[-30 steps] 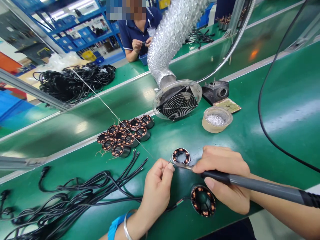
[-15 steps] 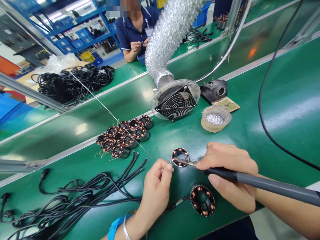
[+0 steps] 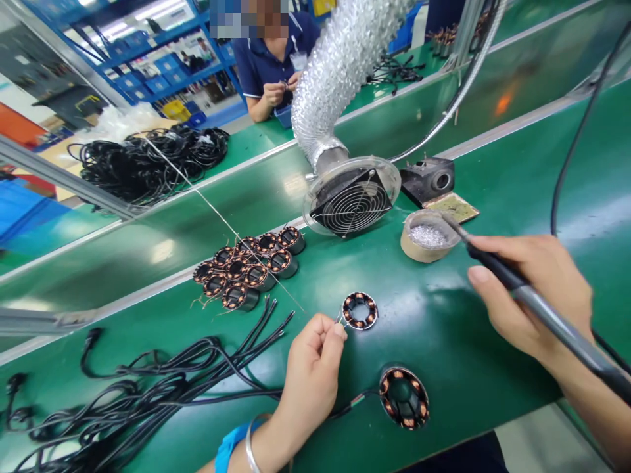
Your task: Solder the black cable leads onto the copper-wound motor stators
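My left hand (image 3: 313, 368) pinches thin wires at the left edge of a small ring-shaped coil (image 3: 359, 311) with copper windings. My right hand (image 3: 537, 295) is closed around a soldering iron (image 3: 547, 315), whose tip is over the rim of a round tub (image 3: 428, 248) holding silvery bits. A second copper-wound coil (image 3: 404, 397) lies nearer the front edge, joined to a black cable with coloured wires. The thin wires in my left fingertips are partly hidden.
Several coils (image 3: 240, 297) stand grouped left of centre. Black cables (image 3: 182, 387) spread over the left front. A fan (image 3: 352, 203) on a silver duct (image 3: 320, 98) stands behind, beside a black iron stand (image 3: 428, 180). Across the bench a person (image 3: 276, 59) holds something small.
My right hand has moved the soldering iron away from the small coil, up and right to the tub. My left hand still pinches the wires; the whole view has shifted slightly.
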Demonstrator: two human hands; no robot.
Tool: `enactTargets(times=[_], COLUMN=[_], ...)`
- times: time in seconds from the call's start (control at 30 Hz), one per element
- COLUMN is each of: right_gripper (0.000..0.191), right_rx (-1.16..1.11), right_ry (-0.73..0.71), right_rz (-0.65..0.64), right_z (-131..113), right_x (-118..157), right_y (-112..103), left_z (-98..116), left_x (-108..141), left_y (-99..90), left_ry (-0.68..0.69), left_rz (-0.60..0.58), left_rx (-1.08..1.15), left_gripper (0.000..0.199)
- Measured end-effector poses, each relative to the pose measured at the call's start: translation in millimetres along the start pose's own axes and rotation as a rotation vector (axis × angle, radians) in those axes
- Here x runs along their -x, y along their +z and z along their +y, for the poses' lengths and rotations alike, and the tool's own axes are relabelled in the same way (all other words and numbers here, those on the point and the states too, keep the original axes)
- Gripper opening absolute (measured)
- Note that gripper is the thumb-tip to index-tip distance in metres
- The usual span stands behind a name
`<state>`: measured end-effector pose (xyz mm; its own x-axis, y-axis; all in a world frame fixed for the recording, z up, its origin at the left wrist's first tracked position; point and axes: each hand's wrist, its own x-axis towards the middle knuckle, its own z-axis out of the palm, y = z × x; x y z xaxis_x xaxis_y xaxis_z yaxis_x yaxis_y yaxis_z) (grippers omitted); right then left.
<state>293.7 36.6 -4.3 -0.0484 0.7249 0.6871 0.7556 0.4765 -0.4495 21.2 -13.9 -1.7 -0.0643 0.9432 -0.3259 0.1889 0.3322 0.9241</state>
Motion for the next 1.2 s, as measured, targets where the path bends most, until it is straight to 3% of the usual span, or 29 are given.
enactTargets(times=[0.07,0.17,0.23,0.37,0.5,0.63,0.87,1.2], right_gripper=[0.03,0.03,0.025,0.015,0.016,0.022,0.022,0.018], right_rx=[0.111,0.069,-0.064,-0.413,-0.512,-0.53,-0.666,-0.689], right_ry=[0.044,0.005,-0.058,-0.181,-0.305,-0.339,-0.295,-0.272], right_rz=[-0.14,-0.175,-0.175,-0.325,-0.456,-0.437,-0.382,-0.375], right_z=[14,13,-2,-43,-67,-72,-71,-70], right_x=[9,13,7,-10,-16,-15,-11,-5], right_y=[3,6,10,30,64,85,80,77], left_z=[1,1,1,2,6,11,13,4], left_x=[0,-1,-1,-2,-4,-7,-13,-19], left_y=[0.4,1.1,1.3,-0.9,-7.9,-13.6,-13.7,-27.2], left_ry=[-0.002,-0.005,-0.011,-0.039,-0.039,0.025,0.071,-0.091], left_rz=[-0.002,0.001,0.003,-0.04,-0.104,-0.033,-0.105,-0.071], left_rx=[-0.001,0.007,0.01,0.066,0.146,0.041,-0.038,0.139], left_gripper=[0.036,0.036,0.036,0.039,0.035,0.03,0.032,0.033])
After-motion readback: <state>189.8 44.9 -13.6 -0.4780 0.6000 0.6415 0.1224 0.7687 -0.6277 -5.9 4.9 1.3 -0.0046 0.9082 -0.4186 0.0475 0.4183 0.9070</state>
